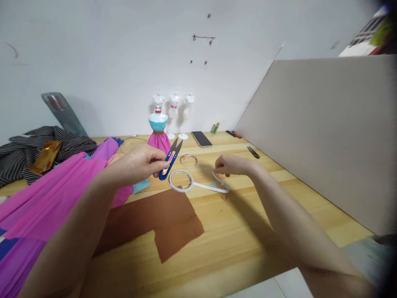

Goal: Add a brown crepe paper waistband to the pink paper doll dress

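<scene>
L hand [145, 163] is closed on blue snips [175, 158], blades up & apart; R hand [231, 164] pinches the end of a white tape strip [207, 188], w/ its roll [181, 190] flat on the counter [217, 256], just by the snips. Strip runs low, then bends up to the R fingers. Risks, prob.: a tug could drag the roll or kink the strip at that bend; open blades could nick the pink skirt [159, 141] behind, b/c they're close. Brown cloth [176, 223] lies just nearer the person than the roll, so a low sweep might ruck it. Edges: partition [322, 124] bounds the R side; more room b/w it & R hand than on L, where pink cloth [56, 198] bunches
</scene>
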A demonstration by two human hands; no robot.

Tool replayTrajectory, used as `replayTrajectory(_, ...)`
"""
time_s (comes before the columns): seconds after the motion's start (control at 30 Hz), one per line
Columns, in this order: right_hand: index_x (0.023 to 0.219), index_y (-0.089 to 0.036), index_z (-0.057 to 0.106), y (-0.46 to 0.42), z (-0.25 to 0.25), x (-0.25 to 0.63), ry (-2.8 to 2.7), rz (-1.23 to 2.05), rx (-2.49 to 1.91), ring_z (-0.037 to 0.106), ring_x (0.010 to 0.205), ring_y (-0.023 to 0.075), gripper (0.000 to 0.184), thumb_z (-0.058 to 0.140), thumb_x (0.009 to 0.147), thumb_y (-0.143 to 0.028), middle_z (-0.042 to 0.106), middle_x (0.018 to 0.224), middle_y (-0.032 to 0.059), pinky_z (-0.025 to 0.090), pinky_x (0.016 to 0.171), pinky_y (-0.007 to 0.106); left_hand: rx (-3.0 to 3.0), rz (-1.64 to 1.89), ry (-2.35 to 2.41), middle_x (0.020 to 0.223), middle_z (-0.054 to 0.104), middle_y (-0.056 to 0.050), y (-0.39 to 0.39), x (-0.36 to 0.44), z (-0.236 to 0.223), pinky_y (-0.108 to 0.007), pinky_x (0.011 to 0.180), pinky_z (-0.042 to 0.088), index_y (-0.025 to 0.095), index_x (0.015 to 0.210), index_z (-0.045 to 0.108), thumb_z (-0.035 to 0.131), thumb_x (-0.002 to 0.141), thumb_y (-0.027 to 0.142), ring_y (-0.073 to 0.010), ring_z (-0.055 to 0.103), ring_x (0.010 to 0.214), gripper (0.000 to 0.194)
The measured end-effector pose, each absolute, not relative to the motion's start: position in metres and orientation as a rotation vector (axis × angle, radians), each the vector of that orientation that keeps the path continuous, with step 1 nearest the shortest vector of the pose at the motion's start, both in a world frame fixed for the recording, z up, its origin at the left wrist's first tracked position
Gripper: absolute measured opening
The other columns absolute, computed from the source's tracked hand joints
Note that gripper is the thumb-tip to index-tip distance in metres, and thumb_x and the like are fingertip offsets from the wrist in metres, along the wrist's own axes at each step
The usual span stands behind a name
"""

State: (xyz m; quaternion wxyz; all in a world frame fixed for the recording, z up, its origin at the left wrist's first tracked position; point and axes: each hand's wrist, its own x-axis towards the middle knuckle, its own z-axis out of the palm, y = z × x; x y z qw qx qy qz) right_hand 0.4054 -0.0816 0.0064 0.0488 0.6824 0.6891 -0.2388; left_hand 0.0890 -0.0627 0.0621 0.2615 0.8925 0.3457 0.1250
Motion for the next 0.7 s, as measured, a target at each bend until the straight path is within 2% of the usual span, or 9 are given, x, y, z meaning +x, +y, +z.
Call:
replayTrajectory(0.1,0.062,-0.019,0.054,-0.095,-0.013,0.412,1.949,-0.849,2.145,0.051,0.048,0.014,0.026,0.063,0.074,-0.039,0.057,0.053,0.0003,0.034,0.049,0.026,2.411,0.339,0.911,0.063,0.063,0.0,-0.064,0.09,0.063,-0.02,0.052,0.036,0.016,0.069,0.065,0.047,0.086,0.035,-0.0094,0.053,0.056,0.031)
replayTrajectory(0.17,0.066,-0.021,0.05,-0.104,-0.027,0.41,2.068,-0.846,2.226,0.054,0.055,0.0152,0.027,0.068,0.07,-0.041,0.057,0.057,-0.0006,0.035,0.051,0.026,2.408,0.337,0.898,0.061,0.062,0.0,-0.065,0.092,0.064,-0.02,0.051,0.035,0.016,0.064,0.063,0.047,0.085,0.033,-0.0087,0.051,0.055,0.032)
replayTrajectory(0.27,0.069,-0.023,0.045,-0.112,-0.044,0.402,2.158,-0.815,2.346,0.054,0.057,0.0156,0.027,0.071,0.065,-0.03,0.058,0.063,0.0004,0.035,0.05,0.027,2.398,0.333,0.907,0.061,0.062,0.001,-0.066,0.094,0.064,-0.019,0.05,0.035,0.016,0.061,0.061,0.047,0.086,0.034,-0.0087,0.05,0.054,0.033)
replayTrajectory(0.37,0.065,-0.024,0.045,-0.116,-0.053,0.393,2.204,-1.001,2.328,0.05,0.042,0.0136,0.018,0.061,0.071,-0.019,0.056,0.051,-0.0021,0.035,0.044,0.027,2.371,0.331,0.908,0.065,0.065,0.0,-0.066,0.095,0.061,-0.02,0.052,0.038,0.016,0.068,0.064,0.048,0.086,0.035,-0.0102,0.054,0.057,0.031)
replayTrajectory(0.47,0.061,-0.022,0.051,-0.121,-0.058,0.393,2.254,-1.184,2.325,0.052,0.042,0.0129,0.015,0.056,0.075,-0.017,0.06,0.051,-0.0007,0.039,0.043,0.026,2.38,0.345,0.885,0.064,0.065,0.0,-0.063,0.095,0.056,-0.02,0.052,0.04,0.017,0.069,0.065,0.05,0.085,0.036,-0.0108,0.056,0.058,0.028)
replayTrajectory(0.6,0.066,-0.017,0.058,-0.134,-0.053,0.421,2.198,-1.313,2.546,0.056,0.045,0.0138,0.012,0.065,0.071,-0.025,0.061,0.05,0.0002,0.043,0.042,0.024,2.372,0.321,0.918,0.066,0.067,0.001,-0.058,0.095,0.053,-0.019,0.055,0.042,0.018,0.069,0.065,0.051,0.084,0.041,-0.0117,0.059,0.062,0.031)
replayTrajectory(0.7,0.064,-0.017,0.054,-0.162,-0.04,0.462,2.122,-1.219,2.937,0.054,0.044,0.0119,0.024,0.068,0.07,-0.036,0.057,0.049,0.0004,0.045,0.045,0.025,2.352,0.31,0.925,0.066,0.067,0.001,-0.059,0.097,0.055,-0.02,0.057,0.043,0.018,0.07,0.065,0.053,0.082,0.043,-0.0116,0.059,0.062,0.03)
